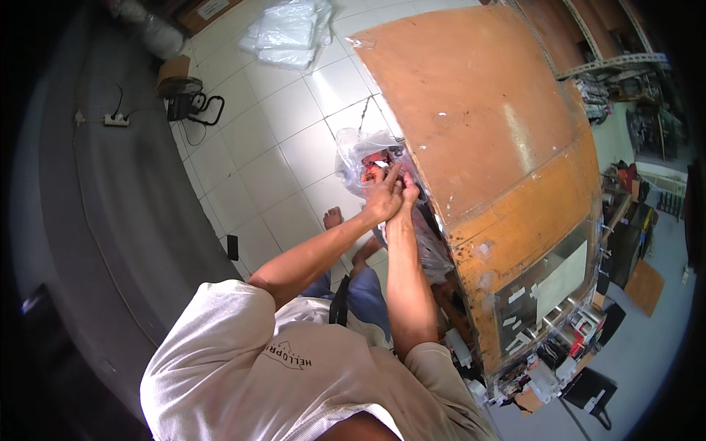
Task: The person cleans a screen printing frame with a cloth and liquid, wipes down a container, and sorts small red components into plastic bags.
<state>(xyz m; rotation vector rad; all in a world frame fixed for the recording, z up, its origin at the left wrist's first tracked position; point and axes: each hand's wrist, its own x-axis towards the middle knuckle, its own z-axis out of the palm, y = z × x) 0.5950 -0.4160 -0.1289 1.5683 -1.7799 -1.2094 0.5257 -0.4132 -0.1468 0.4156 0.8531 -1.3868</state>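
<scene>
From where I watch, the tiled floor runs along the left, and the brown counter fills the right. Far off, clear plastic packets lie on the tiles. A clear plastic bag sits just beside the counter's left edge, with red-orange pieces inside. Over it, my left hand and right hand are pressed together; fingers overlap, so I cannot tell what either one grips.

I judge the thin plastic could slip or tear if I pull unevenly, spilling the pieces near the bare foot. Knuckles could also scrape the counter's edge, since my right hand works so near it.

Rightward, that edge blocks me; the wider room is leftward, above the tiles, short of the black flat object.
</scene>
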